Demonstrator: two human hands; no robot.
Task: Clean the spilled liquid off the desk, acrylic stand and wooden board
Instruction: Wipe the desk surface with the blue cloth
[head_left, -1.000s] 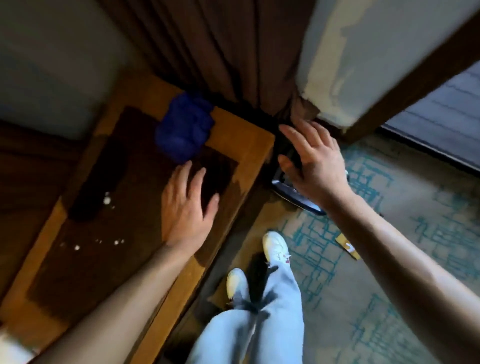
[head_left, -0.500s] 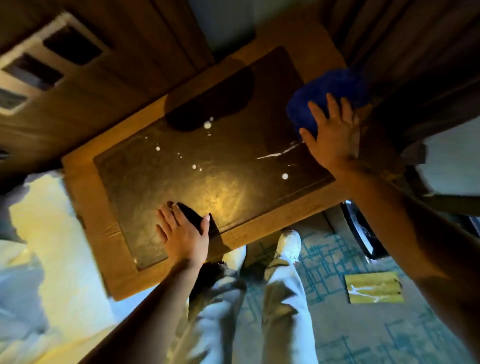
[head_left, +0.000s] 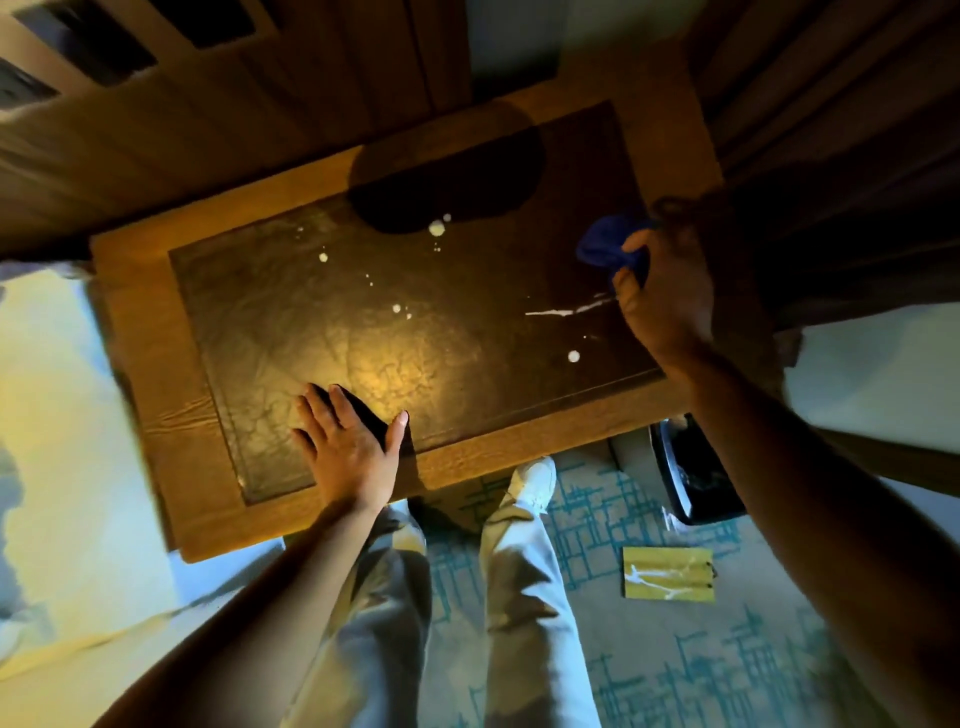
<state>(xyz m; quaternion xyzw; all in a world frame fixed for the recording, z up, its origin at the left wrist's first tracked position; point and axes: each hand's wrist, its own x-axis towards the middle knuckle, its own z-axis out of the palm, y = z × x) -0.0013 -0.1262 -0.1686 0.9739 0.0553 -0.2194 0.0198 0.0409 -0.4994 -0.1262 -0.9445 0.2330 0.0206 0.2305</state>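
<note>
The right hand (head_left: 667, 291) has its grip closed around a bunched dark-blue cloth (head_left: 605, 247), pinched at 1 edge just above the tabletop (head_left: 332, 322). The cloth looks soft and light, best gathered into a wad. A thin white streak of spilled liquid (head_left: 566, 310) runs right beside that hand, with white droplets (head_left: 436, 227) scattered further off. The left hand (head_left: 348, 447) lies flat and open, holding nothing, near the front edge.

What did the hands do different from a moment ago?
The right hand, which lay flat on the blue cloth half a second ago, has closed around it and gathered it up. The left hand stays flat on the desk, and the white drops are still unwiped.
</note>
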